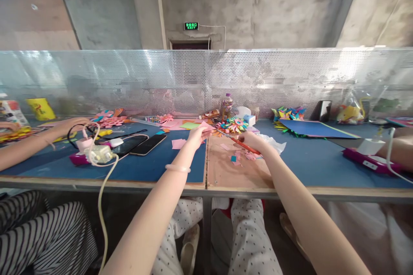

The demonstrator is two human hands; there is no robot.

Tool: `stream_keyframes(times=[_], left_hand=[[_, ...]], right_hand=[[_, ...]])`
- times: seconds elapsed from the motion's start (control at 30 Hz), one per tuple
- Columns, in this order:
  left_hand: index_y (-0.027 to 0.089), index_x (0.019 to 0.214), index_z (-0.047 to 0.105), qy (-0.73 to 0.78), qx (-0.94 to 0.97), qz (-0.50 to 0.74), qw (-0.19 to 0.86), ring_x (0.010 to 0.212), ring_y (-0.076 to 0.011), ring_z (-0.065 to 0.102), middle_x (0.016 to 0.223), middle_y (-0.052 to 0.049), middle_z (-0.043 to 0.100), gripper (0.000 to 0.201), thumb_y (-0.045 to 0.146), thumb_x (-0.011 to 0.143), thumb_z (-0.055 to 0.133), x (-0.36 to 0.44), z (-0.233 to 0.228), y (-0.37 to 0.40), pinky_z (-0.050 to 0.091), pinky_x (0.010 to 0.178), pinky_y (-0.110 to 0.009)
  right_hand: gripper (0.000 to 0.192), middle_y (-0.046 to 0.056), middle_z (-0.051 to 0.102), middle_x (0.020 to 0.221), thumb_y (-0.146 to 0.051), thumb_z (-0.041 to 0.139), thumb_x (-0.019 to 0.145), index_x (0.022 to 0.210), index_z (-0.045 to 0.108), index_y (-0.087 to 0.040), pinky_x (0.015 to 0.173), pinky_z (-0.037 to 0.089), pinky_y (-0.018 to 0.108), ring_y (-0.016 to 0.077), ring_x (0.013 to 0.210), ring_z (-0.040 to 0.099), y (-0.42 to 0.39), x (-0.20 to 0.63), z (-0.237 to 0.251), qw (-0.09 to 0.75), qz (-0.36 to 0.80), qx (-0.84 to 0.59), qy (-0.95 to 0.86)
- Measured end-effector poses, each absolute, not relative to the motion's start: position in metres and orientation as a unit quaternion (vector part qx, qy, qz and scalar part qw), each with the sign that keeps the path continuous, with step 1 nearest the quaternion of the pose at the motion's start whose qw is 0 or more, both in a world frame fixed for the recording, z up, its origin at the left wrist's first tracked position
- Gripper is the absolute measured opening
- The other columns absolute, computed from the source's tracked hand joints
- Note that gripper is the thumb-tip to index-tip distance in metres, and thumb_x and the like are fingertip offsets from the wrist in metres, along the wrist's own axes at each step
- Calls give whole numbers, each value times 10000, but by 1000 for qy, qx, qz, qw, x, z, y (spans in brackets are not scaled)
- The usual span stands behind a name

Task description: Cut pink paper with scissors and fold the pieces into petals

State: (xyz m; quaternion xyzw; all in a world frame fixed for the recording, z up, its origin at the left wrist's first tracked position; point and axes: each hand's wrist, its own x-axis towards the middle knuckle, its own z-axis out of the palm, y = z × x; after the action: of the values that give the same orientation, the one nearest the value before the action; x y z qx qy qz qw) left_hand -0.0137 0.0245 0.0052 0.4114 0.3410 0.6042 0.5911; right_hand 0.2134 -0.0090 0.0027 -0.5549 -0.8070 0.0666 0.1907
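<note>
- Desk: blue mats either side of a bare brown board, strewn with paper scraps; two phones lie left of the work.
- Left hand: grip pinched closed on pink paper, held just above the desk's middle.
- Right hand: grip closed around red scissors, blades pointing at the paper.
- The paper looks light, thin and floppy, and probably tears easily; best pinched near the cut line. The scissors are stiff, held by the handles.
</note>
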Motion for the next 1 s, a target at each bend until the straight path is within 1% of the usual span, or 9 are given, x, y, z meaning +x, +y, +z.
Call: stream_keyframes(times=[0.07, 0.13, 0.23, 0.33, 0.43, 0.57, 0.7, 0.83, 1.0], left_hand=[[100, 774, 634, 343, 420, 600, 588, 566, -111, 626, 651, -60, 671, 108, 55, 684, 596, -14, 5, 25, 484, 562, -190], [124, 824, 645, 351, 442, 588, 579, 526, -87, 597, 645, -40, 665, 164, 81, 667, 628, -14, 4, 24, 439, 493, -166], [137, 861, 651, 377, 485, 572, 545, 498, -73, 562, 678, -40, 664, 238, 166, 629, 695, -14, 3, 24, 353, 414, -155], [122, 817, 653, 395, 515, 557, 519, 502, -79, 551, 684, -53, 660, 258, 217, 592, 734, -13, 2, 24, 325, 400, -164], [127, 826, 648, 386, 530, 556, 510, 539, -96, 573, 706, -61, 670, 254, 211, 598, 725, -12, 1, 26, 354, 426, -172], [126, 887, 627, 319, 548, 549, 545, 646, -140, 628, 765, -84, 689, 260, 183, 641, 689, -10, 0, 27, 466, 584, -225], [100, 863, 617, 277, 572, 511, 580, 687, -171, 647, 804, -120, 690, 214, 173, 667, 662, -8, 0, 27, 501, 682, -294], [110, 902, 602, 274, 568, 513, 583, 734, -191, 652, 862, -128, 684, 238, 180, 679, 647, -7, 3, 22, 510, 691, -328], [150, 958, 584, 282, 566, 514, 580, 699, -189, 653, 817, -89, 682, 302, 196, 668, 659, -8, 6, 17, 496, 612, -290]], right_hand=[[155, 36, 610, 631, -305, 545, 696, 648, 604, -170, 494, 328, 233, 143, 553, 505, -6, 213, 2, 183, 25, -580, -793], [178, 86, 656, 756, -309, 537, 717, 755, 634, -165, 538, 357, 243, 173, 626, 557, -4, 213, 0, 182, -1, -606, -775], [273, 145, 660, 874, -353, 527, 753, 882, 626, -134, 591, 382, 256, 217, 742, 600, -1, 215, -3, 180, -30, -636, -750], [357, 179, 647, 923, -412, 470, 799, 941, 592, -109, 620, 391, 278, 249, 804, 610, 2, 217, -6, 186, -43, -670, -718], [414, 188, 630, 958, -468, 406, 830, 979, 549, -110, 631, 389, 293, 267, 844, 607, 1, 218, -6, 222, -43, -694, -684], [506, 170, 615, 946, -576, 309, 835, 960, 512, -130, 604, 375, 297, 276, 839, 599, -5, 214, -2, 286, -39, -704, -648], [552, 146, 600, 945, -651, 304, 796, 946, 478, -149, 605, 370, 293, 261, 818, 584, -7, 211, -1, 322, -38, -695, -641], [588, 171, 566, 973, -662, 352, 772, 976, 462, -122, 676, 373, 308, 280, 905, 536, -4, 209, -7, 315, -51, -681, -658], [528, 169, 510, 984, -577, 403, 802, 1055, 474, -120, 823, 324, 371, 301, 999, 458, -1, 210, -18, 291, -73, -658, -691]])
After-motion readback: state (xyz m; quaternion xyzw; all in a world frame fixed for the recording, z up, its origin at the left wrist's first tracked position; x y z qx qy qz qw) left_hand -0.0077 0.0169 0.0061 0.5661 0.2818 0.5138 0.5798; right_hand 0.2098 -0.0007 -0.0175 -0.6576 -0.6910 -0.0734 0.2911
